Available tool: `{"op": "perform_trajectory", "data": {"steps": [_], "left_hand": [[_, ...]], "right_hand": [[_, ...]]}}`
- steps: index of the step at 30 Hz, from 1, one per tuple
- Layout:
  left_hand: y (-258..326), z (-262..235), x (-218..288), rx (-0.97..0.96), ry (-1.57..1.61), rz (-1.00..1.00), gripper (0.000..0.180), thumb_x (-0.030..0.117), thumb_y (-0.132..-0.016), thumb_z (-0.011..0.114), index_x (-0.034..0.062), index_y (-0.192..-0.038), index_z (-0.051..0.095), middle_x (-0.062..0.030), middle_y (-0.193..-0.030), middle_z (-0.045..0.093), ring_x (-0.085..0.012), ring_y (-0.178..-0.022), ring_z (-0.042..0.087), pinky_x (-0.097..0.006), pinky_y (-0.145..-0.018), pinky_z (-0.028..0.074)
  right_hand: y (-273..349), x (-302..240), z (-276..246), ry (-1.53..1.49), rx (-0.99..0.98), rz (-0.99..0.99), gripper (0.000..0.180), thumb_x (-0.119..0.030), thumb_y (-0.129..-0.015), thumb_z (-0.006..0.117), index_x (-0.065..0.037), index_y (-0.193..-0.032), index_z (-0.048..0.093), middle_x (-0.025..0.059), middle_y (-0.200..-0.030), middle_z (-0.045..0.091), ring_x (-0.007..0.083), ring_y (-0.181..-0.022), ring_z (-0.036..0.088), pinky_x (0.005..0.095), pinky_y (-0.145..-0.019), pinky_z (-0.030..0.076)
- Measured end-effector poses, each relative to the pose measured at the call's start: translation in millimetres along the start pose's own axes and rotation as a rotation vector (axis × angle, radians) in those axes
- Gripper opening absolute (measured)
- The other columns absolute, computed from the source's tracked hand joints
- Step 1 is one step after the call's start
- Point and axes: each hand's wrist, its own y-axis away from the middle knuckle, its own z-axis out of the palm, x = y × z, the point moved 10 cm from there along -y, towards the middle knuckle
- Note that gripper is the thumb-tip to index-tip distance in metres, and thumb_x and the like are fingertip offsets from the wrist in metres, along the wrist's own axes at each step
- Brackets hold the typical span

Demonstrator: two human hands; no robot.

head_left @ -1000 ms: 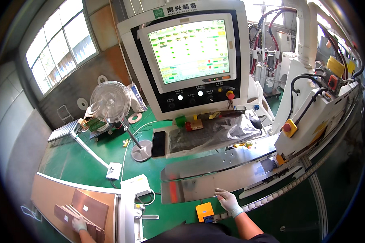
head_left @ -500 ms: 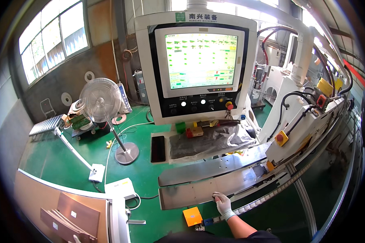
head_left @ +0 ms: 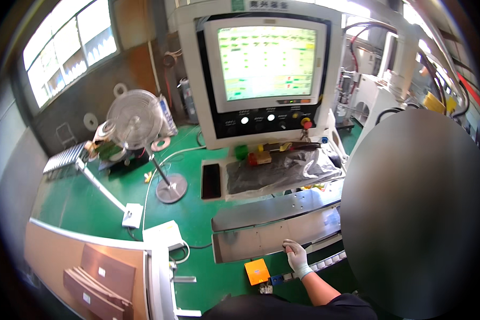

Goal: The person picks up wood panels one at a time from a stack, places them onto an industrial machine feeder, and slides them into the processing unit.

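My right hand (head_left: 295, 255), in a white glove, rests on the front edge of a long bare metal plate (head_left: 261, 240) on the green bench. Whether its fingers grip that edge is not clear. A second metal plate (head_left: 272, 209) lies just behind the first. An orange block (head_left: 257, 271) sits left of my wrist. My left hand is out of the picture.
A control cabinet with a lit screen (head_left: 265, 61) and a red button (head_left: 306, 124) stands behind. A plastic-covered keyboard (head_left: 280, 172), a black phone (head_left: 211, 181), a small fan (head_left: 135, 118), a white box (head_left: 162, 234) and brown sheets (head_left: 98, 280) are around. A dark blurred oval (head_left: 416, 213) hides the right side.
My left hand was on the brown sheets at lower left and is now out of view. My right hand has stayed at the metal plate's front edge while the view shifted.
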Motion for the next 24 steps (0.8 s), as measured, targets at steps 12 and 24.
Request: {"op": "perform_trajectory", "data": {"steps": [12,24], "left_hand": [[117,89,-48,-0.242,0.282,-0.041,0.018,0.024,-0.096,0.067,0.0149,-0.110,0.062,-0.0022,-0.102,0.065,-0.0135,-0.081,0.056,-0.024,-0.059,0.041],[216,147,-168,-0.648,-0.131,-0.086,0.050,0.021,-0.095,0.066,0.0028,-0.138,0.051,-0.0074,-0.124,0.064,-0.0175,-0.110,0.062,-0.032,-0.086,0.052]], "right_hand": [[22,79,10,-0.308,-0.159,0.359,0.031,-0.020,-0.107,0.049,0.001,-0.124,0.065,0.0102,-0.129,0.064,0.0189,-0.106,0.065,0.0292,-0.087,0.053],[13,20,9,-0.338,-0.210,0.367,0.023,-0.009,-0.103,0.053,-0.001,-0.119,0.068,0.0079,-0.138,0.060,0.0161,-0.100,0.066,0.0255,-0.081,0.052]]}}
